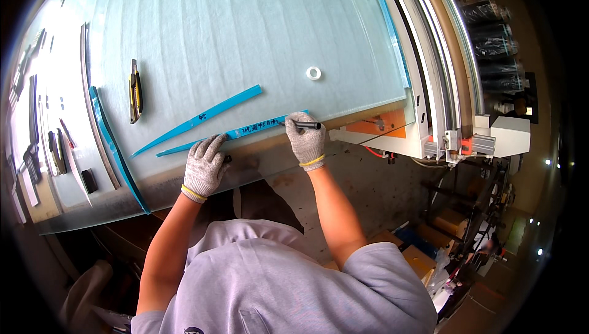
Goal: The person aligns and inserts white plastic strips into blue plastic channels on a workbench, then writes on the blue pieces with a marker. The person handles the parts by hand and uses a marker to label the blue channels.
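Two long, thin blue strips lie on a large pale glass sheet (245, 33). My left hand (204, 168), in a grey knit glove, presses flat on the nearer blue strip (257, 126) near its left part. My right hand (307, 140), also gloved, grips a black marker pen (302, 125) with its tip on that strip, where dark handwriting shows. The second blue strip (202, 116) lies just beyond, angled up to the right, untouched.
A yellow and black utility knife (135, 91) lies at the left of the sheet, a small white ring (313, 73) at the right. Curved blue and grey strips (113, 147) lie along the left edge. A metal machine frame (454, 119) with an orange part stands at right.
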`<state>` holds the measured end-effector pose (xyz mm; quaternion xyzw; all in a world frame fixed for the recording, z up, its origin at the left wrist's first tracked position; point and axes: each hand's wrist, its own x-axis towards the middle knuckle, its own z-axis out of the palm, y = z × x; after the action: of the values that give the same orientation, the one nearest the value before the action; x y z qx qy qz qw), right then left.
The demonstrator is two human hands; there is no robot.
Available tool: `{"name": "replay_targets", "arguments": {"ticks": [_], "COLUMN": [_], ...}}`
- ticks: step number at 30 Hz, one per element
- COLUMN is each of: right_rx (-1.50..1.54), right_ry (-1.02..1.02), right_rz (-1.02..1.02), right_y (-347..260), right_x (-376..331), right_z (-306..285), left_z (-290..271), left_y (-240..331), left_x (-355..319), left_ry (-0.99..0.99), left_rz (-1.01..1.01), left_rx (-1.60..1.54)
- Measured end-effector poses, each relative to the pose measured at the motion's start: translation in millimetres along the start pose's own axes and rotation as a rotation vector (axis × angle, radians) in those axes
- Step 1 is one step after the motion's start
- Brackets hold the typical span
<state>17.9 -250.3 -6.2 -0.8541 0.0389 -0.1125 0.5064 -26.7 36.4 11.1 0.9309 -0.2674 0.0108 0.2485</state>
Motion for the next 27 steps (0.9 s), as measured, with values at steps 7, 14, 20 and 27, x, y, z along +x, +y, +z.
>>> {"name": "replay_targets", "arguments": {"ticks": [7,14,20,27], "right_rx": [0.076,-0.198,-0.47,-0.467], "right_ry": [0.004,-0.046,-0.482,-0.487], "right_rz": [0.037,-0.272,-0.656,-0.746], "right_y": [-9.7,-23.1,-35.6,-29.7], "right_x": [0.4,6.5,8.7,8.6], "right_z": [-3.4,2.6,42.5,45.4], "left_z": [0.1,-0.3,-14.5,-66.9], "left_y": [-0.4,-0.4,-0.7,-27.2], "left_x": [-0.6,-1.6,-15.3,-80.2], "left_ry": [-0.002,0.018,0.18,0.446], "left_rz": [-0.002,0.002,-0.037,-0.401], "left_rx": [-0.002,0.008,0.019,0.151]}}
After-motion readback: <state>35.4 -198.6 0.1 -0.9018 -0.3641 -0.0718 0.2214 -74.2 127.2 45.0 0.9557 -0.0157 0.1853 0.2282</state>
